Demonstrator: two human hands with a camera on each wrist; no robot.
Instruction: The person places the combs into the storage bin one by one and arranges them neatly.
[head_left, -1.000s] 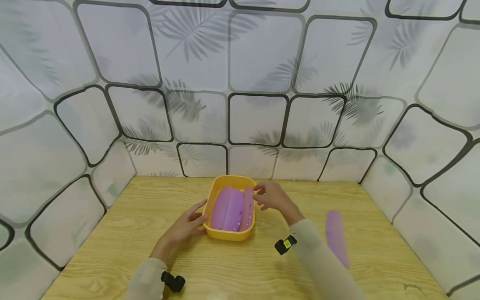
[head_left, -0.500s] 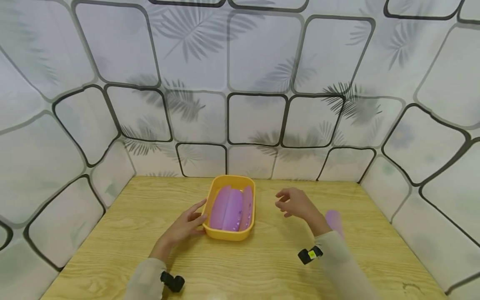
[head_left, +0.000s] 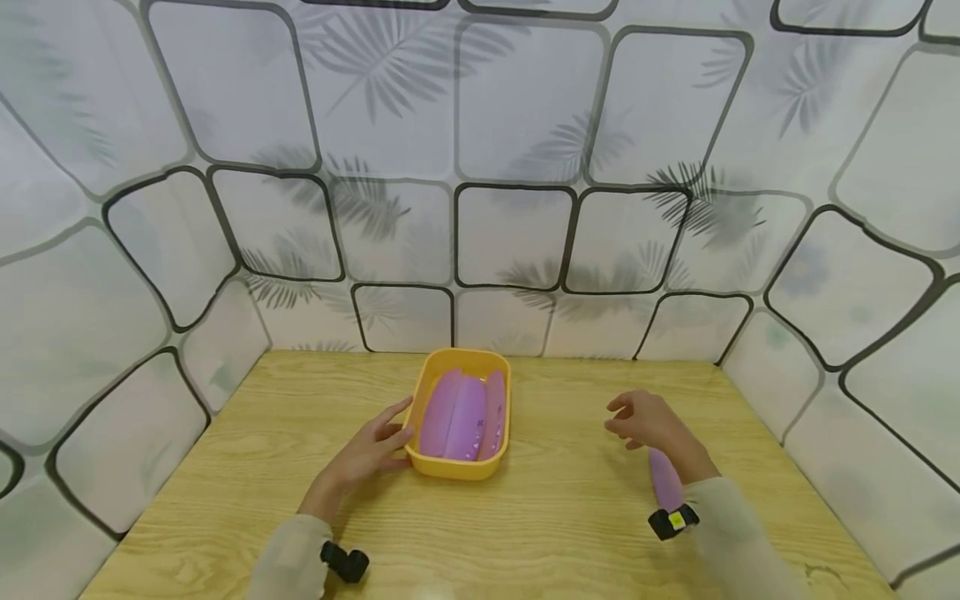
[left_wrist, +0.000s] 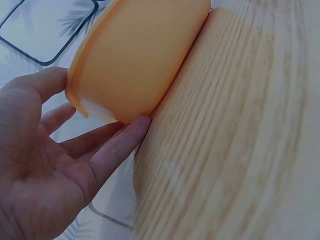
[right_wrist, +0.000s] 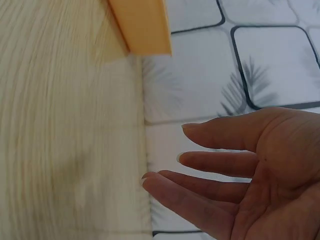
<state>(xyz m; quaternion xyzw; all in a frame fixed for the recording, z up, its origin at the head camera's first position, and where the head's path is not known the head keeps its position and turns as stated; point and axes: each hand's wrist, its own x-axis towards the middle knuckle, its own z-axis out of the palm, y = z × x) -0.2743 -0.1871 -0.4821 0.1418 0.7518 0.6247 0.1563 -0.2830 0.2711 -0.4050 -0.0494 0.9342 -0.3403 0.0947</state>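
Observation:
A yellow plastic basin (head_left: 461, 471) sits on the table and holds several long, curved purple strips (head_left: 467, 417) lying side by side, with small printed marks and white spots. My left hand (head_left: 371, 454) touches the basin's left side. In the left wrist view its thumb is at the rim and the other fingers reach the lower wall. My right hand (head_left: 648, 421) hovers over the table to the right, fingers loosely bent, holding nothing. Below its wrist lies another purple strip (head_left: 664, 482), partly hidden by the arm.
The wood-grain table (head_left: 555, 517) meets a patterned curtain (head_left: 517, 242) at the back and on both sides. A small black camera is strapped on each sleeve. In the right wrist view the basin's corner (right_wrist: 142, 30) shows at the top.
My right hand has drawn away from the basin toward the right, over the lone purple strip. The left hand and the basin have stayed in place.

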